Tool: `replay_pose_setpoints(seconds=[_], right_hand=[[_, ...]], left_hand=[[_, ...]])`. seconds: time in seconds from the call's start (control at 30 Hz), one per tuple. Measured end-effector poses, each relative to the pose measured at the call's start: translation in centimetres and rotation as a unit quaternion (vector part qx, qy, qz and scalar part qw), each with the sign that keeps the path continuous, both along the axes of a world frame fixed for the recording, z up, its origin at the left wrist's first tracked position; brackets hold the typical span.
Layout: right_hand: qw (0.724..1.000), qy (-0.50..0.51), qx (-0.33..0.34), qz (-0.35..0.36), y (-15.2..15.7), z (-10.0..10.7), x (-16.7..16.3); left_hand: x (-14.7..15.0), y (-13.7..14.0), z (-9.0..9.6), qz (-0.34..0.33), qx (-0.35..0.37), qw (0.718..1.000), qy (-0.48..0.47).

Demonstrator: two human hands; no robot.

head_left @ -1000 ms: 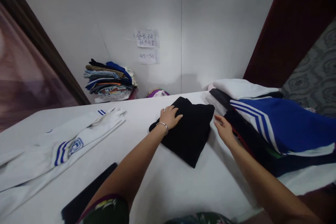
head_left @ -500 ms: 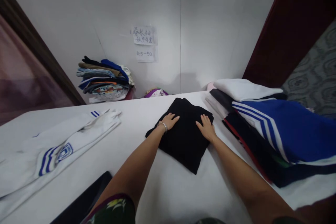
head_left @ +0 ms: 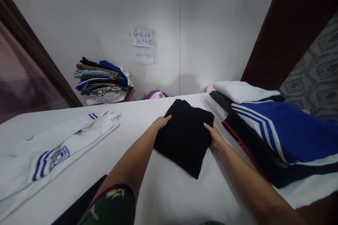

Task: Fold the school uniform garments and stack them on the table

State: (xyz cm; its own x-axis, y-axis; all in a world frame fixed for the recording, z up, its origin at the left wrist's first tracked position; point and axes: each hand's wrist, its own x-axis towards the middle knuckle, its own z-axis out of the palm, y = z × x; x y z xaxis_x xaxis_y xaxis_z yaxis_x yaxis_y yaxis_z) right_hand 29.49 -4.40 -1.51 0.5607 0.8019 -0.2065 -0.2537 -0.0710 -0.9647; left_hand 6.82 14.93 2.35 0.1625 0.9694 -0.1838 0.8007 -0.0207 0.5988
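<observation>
A folded black garment (head_left: 185, 137) lies on the white table (head_left: 169, 197) in front of me; its exact kind does not show. At its left edge, my left hand (head_left: 163, 121) grips the cloth with the thumb on top and the other fingers tucked out of sight beneath. My right hand (head_left: 215, 136) pinches the right edge in the same way, thumb above and fingers under the fabric. A bracelet circles my left wrist.
White clothing (head_left: 60, 151) with blue stripes spreads over the left side. A dark item (head_left: 81, 200) lies near my left forearm. Garments, including a blue striped one (head_left: 298, 130), heap up at right. Behind the table stands a folded stack (head_left: 102, 81); paper notes (head_left: 145, 45) hang on the wall.
Both hands were lying flat on top of the black garment. They have moved out to its sides, and the fingers have slipped under its edges. The left corner is drawn in.
</observation>
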Motion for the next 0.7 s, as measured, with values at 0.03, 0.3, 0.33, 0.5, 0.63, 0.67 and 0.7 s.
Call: replay_pose_setpoints(seconds=[0.03,0.3,0.33,0.5,0.63,0.67,0.7], right_hand=[[1.0,0.027,-0.004,0.0,-0.6,0.7,-0.4],[0.997,0.032,0.007,0.072,-7.4,0.1,-4.1],[0.997,0.0,0.007,0.075,-7.7,-0.3,-4.2],[0.949,-0.316,0.009,-0.014,-7.8,-0.3,-2.8],[0.83,-0.546,0.109,0.027,-6.4,3.6,-4.0],[0.804,-0.577,0.131,0.064,-5.6,4.8,-4.9],[0.781,-0.599,0.147,0.1,-4.6,5.9,-5.9]], left_hand=[[-0.4,-0.1,0.4,-0.008,-0.007,1.0,0.011],[-4.5,-2.4,-0.5,-0.057,-0.032,0.994,0.084],[-4.8,-2.9,-1.0,-0.056,-0.035,0.993,0.095],[-5.1,-4.0,-0.5,-0.043,-0.019,0.991,0.124],[-4.7,-5.9,1.9,-0.037,0.066,0.991,0.109],[-4.5,-6.9,2.4,-0.047,0.107,0.988,0.101],[-4.2,-8.1,2.6,-0.064,0.15,0.982,0.096]])
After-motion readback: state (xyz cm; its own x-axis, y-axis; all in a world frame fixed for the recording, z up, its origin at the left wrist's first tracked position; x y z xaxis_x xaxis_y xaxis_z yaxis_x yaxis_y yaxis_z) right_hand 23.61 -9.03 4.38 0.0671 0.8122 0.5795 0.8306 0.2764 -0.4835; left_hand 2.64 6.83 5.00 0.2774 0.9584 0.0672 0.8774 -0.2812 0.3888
